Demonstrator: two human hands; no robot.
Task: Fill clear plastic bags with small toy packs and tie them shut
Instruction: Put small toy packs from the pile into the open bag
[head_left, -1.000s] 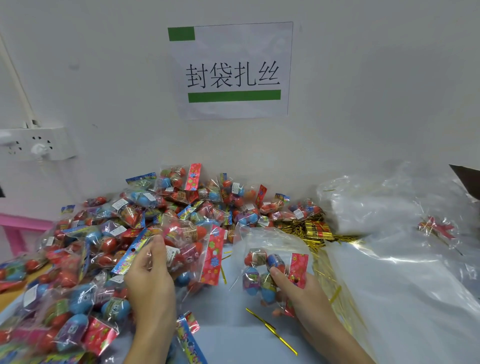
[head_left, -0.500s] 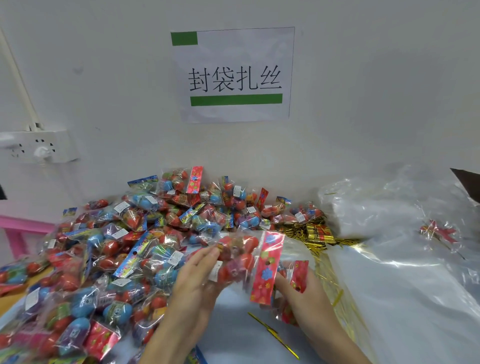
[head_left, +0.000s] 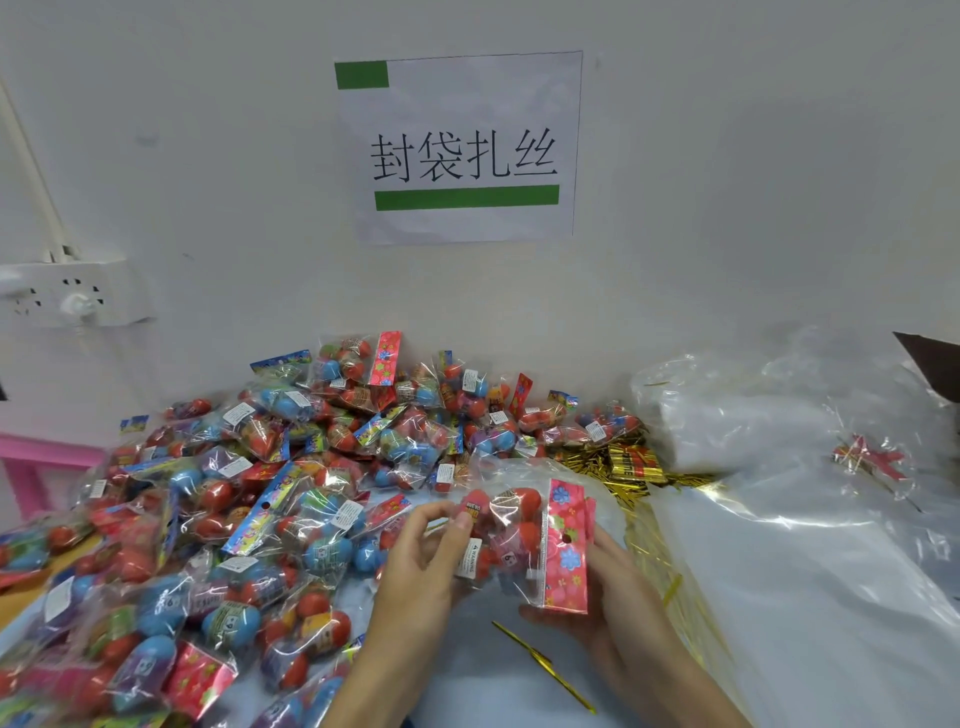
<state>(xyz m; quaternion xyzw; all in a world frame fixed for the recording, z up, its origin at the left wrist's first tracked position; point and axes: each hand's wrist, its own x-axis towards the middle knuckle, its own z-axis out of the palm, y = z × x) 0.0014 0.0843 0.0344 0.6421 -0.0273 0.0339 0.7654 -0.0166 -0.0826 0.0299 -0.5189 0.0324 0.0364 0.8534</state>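
Observation:
A toy pack (head_left: 519, 540) of red eggs with a pink flowered header sits between my two hands at centre. My left hand (head_left: 421, 566) pinches its left side. My right hand (head_left: 608, 597) holds a clear plastic bag (head_left: 524, 473) from below and behind, with the pack at or inside its mouth; another pink header shows behind. A big heap of toy packs (head_left: 249, 509) with red and blue eggs covers the table's left and back. Gold twist ties (head_left: 545, 660) lie in front of my hands.
A pile of gold ties (head_left: 618, 465) lies behind the bag. Stacked clear plastic bags (head_left: 779, 571) cover the right side, with a tied red item (head_left: 867, 460) on them. A wall sign (head_left: 460, 148), a power strip (head_left: 67, 296) and pink furniture (head_left: 31, 457) are behind.
My left hand took a red-egg pack from the heap and carried it right to the bag in my right hand. The pack now sits lower against the bag.

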